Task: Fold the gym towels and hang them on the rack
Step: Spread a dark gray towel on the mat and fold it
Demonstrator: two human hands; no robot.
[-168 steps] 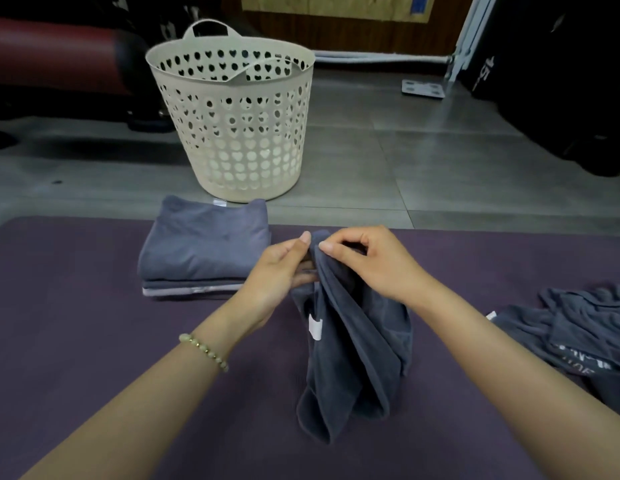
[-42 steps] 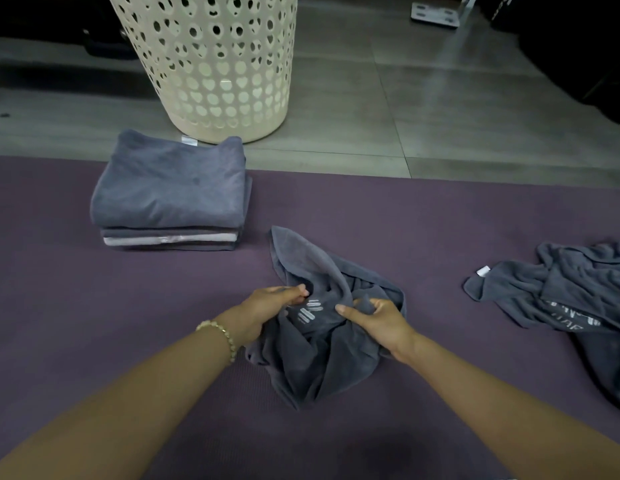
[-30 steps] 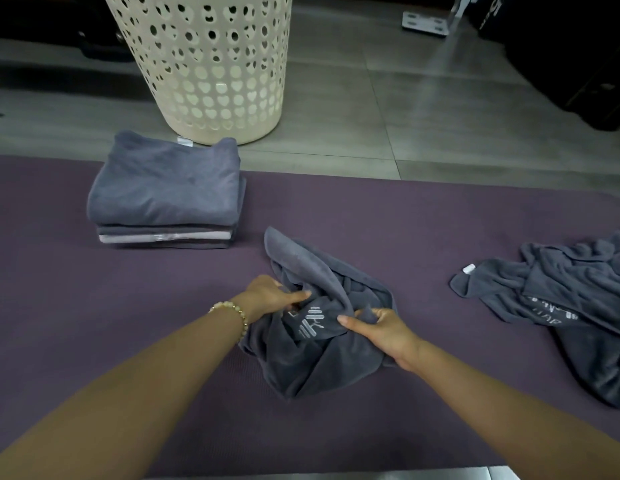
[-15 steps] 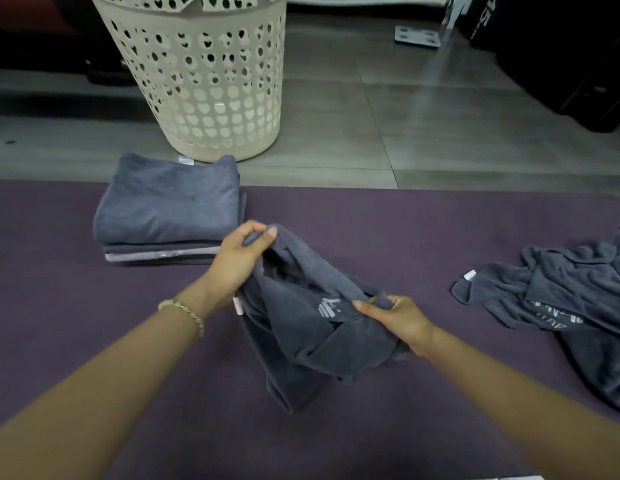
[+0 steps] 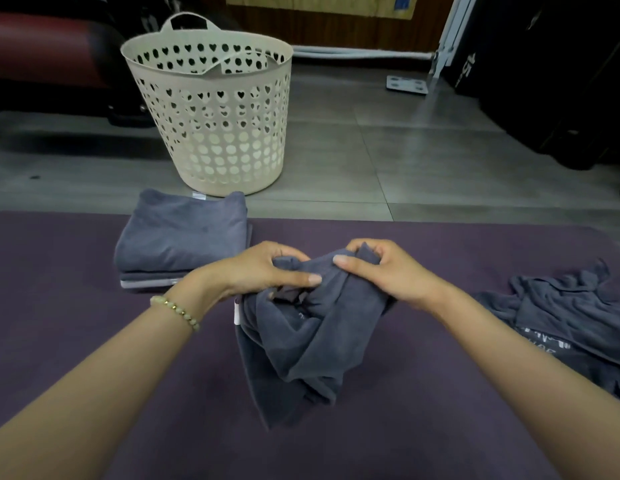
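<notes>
A crumpled dark grey towel (image 5: 301, 344) hangs bunched above the purple mat (image 5: 76, 341), its lower end trailing toward me. My left hand (image 5: 263, 268) grips its top edge on the left, thumb laid across the cloth. My right hand (image 5: 381, 271) pinches the same edge just to the right, the two hands close together. A stack of folded grey towels (image 5: 183, 237) lies on the mat to the left. Another unfolded grey towel (image 5: 561, 317) with pale lettering lies spread at the right.
A cream plastic laundry basket (image 5: 215, 112) with heart-shaped holes stands on the grey tiled floor behind the folded stack. Dark equipment (image 5: 561, 81) fills the back right; a red padded bench (image 5: 41, 53) is at back left. No rack is in view.
Both hands have lifted the towel off the mat and come together at its top edge; half a second ago they were apart. The view has tilted up, showing the whole basket.
</notes>
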